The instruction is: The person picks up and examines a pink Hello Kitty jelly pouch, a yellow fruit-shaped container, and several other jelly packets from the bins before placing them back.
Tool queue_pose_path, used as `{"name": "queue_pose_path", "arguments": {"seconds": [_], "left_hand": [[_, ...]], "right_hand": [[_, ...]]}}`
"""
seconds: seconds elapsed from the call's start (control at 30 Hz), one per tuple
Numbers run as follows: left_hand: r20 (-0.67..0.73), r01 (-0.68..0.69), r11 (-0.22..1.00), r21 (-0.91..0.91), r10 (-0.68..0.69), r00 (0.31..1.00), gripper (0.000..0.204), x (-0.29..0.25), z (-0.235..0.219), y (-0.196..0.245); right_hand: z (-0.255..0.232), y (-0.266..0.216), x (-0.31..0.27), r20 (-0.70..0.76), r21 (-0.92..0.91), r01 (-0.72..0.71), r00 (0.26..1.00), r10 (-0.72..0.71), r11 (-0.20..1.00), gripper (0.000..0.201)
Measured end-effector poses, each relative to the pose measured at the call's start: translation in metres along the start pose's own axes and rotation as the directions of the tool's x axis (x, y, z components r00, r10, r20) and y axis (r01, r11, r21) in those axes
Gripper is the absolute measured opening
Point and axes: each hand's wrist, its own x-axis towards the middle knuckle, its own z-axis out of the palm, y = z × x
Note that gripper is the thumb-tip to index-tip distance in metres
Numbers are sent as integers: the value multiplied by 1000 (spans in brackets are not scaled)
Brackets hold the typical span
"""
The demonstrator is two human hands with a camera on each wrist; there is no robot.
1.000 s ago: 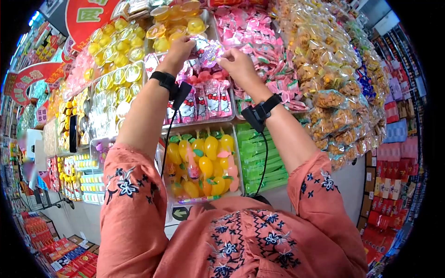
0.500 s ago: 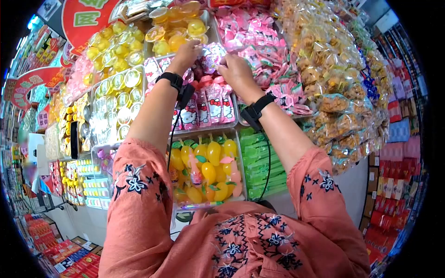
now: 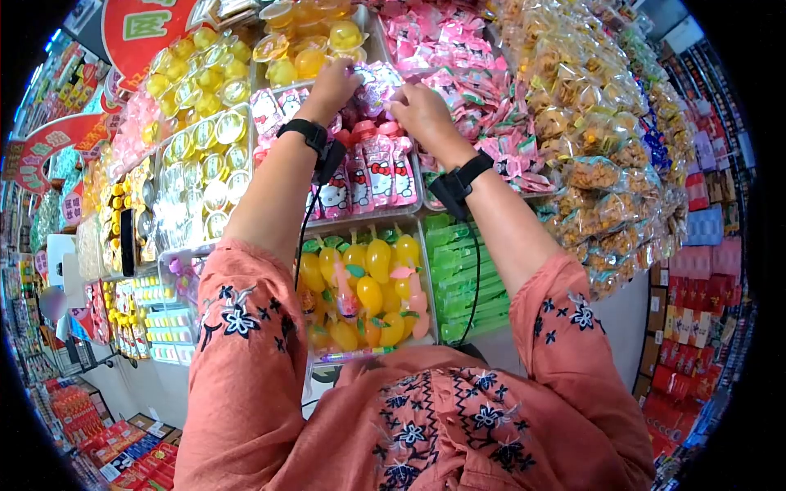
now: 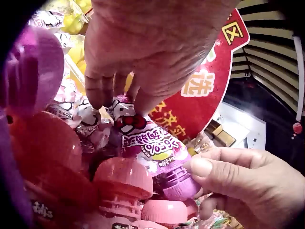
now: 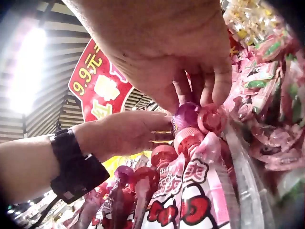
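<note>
In the head view a purple and white pouch lies across the pink pouches, between the left hand and the right hand. The left wrist view shows the left hand pinching the printed end of the pouch, while the right hand pinches it by its purple cap. From the right wrist, the right hand has its fingertips at the purple cap, with the left hand opposite. Capped pink pouches stand upright just below.
Yellow mango-shaped items fill a tray nearest the body, beside green packs. Pink wrapped sweets and clear bags of brown snacks lie to the right. Yellow cups are at the left, below a red sign.
The pouch between the hands has turned flatter and moved slightly right. Both hands keep hold of its ends, the left hand shifting a little right, and the camera view has shifted slightly.
</note>
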Motion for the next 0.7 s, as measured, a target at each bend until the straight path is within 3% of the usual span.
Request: {"name": "queue_pose_path", "arguments": {"seconds": [0.13, 0.23, 0.33, 0.53, 0.6, 0.7], "left_hand": [[2, 42, 999, 29, -42, 999, 57, -2, 3, -1], [-76, -56, 993, 104, 65, 995, 47, -6, 9, -2], [-111, -64, 984, 166, 84, 990, 51, -12, 9, 4], [20, -8, 990, 141, 5, 1000, 55, -13, 3, 15], [-3, -8, 990, 140, 8, 1000, 57, -16, 2, 17], [-74, 3, 992, 124, 7, 997, 60, -25, 4, 19]], "right_hand": [[-6, 7, -1, 38, 51, 32, 999, -34, 998, 21], [-7, 7, -2, 41, 76, 41, 998, -45, 996, 20], [-7, 4, -4, 19, 89, 62, 998, -64, 994, 19], [-9, -4, -7, 4, -11, 68, 998, -68, 998, 18], [-9, -5, -8, 9, -39, 64, 998, -64, 997, 18], [-4, -1, -9, -91, -22, 53, 994, -55, 998, 21]]}}
